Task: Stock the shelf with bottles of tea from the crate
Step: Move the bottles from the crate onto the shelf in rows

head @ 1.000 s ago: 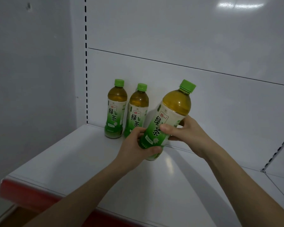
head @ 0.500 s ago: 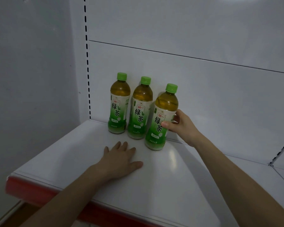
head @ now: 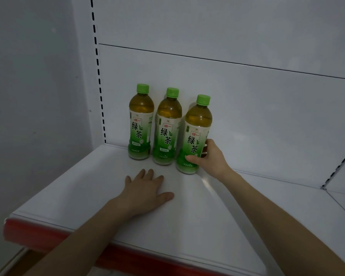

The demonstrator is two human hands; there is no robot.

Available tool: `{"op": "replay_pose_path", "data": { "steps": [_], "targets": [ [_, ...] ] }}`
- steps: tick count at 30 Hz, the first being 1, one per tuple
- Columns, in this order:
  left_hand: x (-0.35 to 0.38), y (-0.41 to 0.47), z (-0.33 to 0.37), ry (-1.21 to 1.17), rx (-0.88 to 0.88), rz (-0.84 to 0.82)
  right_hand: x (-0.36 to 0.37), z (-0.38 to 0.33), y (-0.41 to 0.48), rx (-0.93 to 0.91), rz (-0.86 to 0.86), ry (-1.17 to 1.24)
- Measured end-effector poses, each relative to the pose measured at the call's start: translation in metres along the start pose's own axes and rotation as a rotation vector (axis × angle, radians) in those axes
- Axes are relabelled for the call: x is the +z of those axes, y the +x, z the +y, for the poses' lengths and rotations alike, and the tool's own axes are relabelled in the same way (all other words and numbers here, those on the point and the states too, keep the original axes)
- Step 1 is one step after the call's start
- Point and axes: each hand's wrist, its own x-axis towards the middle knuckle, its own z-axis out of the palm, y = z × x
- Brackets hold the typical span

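Note:
Three green-capped bottles of green tea stand upright in a row at the back left of the white shelf (head: 217, 220). The left bottle (head: 140, 124) and the middle bottle (head: 167, 128) stand free against the back panel. My right hand (head: 209, 158) grips the lower part of the right bottle (head: 196, 136), thumb across its label and fingers behind it. My left hand (head: 145, 192) lies flat on the shelf in front of the bottles, fingers straight, holding nothing. The crate is out of view.
The shelf has a red front strip (head: 38, 234) and a white back panel (head: 247, 116). A slotted upright (head: 99, 76) runs up the left corner, beside a grey side wall. Another shelf section adjoins at the right (head: 343, 200).
A second ago both hands held the third bottle tilted above the shelf. Now it stands upright beside the other two. My left hand has let go and rests flat on the shelf.

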Motion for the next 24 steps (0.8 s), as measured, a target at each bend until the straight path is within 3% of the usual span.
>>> {"op": "replay_pose_path", "data": {
  "steps": [10,24],
  "targets": [
    [-0.001,0.0,0.002,0.017,0.004,0.004,0.006,0.011,0.005,0.018,0.028,0.094],
    [0.001,0.001,0.002,0.026,0.016,0.01,0.011,0.001,0.0,0.041,0.056,0.03]
  ]
}}
